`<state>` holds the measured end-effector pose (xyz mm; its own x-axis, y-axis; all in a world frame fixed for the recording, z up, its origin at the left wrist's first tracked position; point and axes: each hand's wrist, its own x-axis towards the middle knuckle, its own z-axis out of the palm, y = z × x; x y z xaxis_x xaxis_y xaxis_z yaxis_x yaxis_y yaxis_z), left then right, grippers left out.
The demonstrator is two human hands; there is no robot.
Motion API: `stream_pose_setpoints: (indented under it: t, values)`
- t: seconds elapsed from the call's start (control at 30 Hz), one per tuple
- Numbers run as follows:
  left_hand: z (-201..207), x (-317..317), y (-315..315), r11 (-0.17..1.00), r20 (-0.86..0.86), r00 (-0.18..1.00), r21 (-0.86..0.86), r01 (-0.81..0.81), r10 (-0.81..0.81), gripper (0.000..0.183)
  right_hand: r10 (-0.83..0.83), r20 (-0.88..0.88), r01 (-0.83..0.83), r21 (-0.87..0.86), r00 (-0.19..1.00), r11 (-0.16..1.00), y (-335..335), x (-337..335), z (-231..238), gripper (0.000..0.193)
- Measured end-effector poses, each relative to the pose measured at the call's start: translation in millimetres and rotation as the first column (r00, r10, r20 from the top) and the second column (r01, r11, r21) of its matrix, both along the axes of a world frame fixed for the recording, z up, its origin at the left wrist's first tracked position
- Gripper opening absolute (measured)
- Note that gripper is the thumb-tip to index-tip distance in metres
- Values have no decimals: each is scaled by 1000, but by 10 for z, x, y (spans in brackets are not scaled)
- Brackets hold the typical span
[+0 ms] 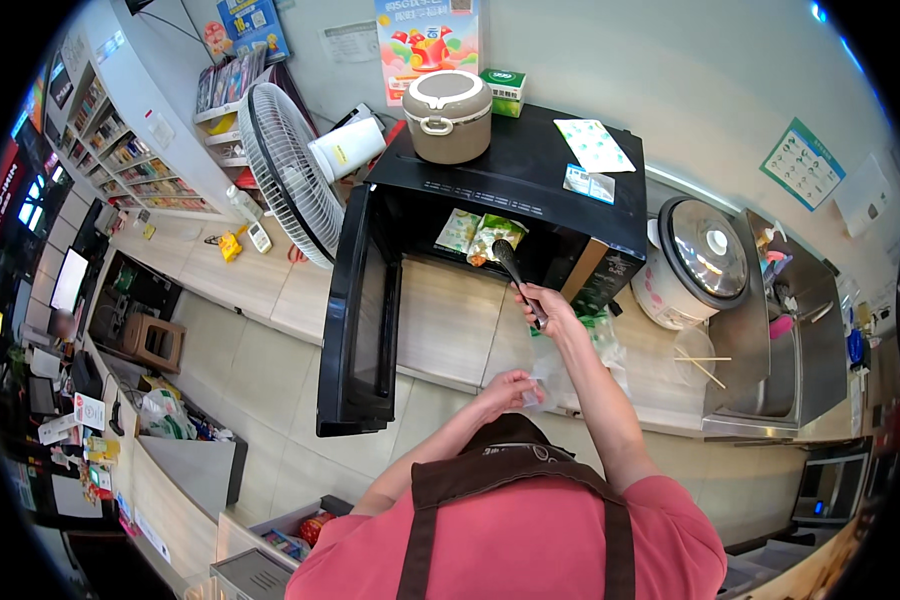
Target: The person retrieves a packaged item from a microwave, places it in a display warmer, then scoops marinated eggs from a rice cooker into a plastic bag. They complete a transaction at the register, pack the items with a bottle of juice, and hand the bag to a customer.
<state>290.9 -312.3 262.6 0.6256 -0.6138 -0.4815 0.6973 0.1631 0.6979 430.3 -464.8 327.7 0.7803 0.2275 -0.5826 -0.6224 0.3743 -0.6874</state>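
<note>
My right hand (550, 308) is closed around the handle of a black serving spoon (511, 268). The spoon's head reaches into an open black microwave (510, 185), at a green, white and yellow food packet (485, 240). A flatter pale green packet (457, 231) lies beside it. Lower down, in front of the counter edge, my left hand (508, 392) pinches a small clear plastic piece (536, 394). Whether the spoon head touches the packet, I cannot tell.
The microwave door (358, 320) hangs open on the left, past the counter edge. A white fan (290, 170) stands behind it. On top sits a lidded brown container (447, 115). Right are a rice cooker (705, 262), wooden chopsticks (705, 360) and a steel sink (760, 400).
</note>
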Motion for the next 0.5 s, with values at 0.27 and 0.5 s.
stream_pose_setpoints:
  t: [0.27, 0.5]
  values:
    - [16, 50, -5, 995, -30, 997, -56, -79, 78, 8, 52, -13, -50, 128, 999, 991, -249, -216, 209, 25]
    - [138, 62, 5, 986, -52, 987, -70, -153, 150, 8, 250, 51, -255, 184, 967, 949, -747, -1000, 626, 33]
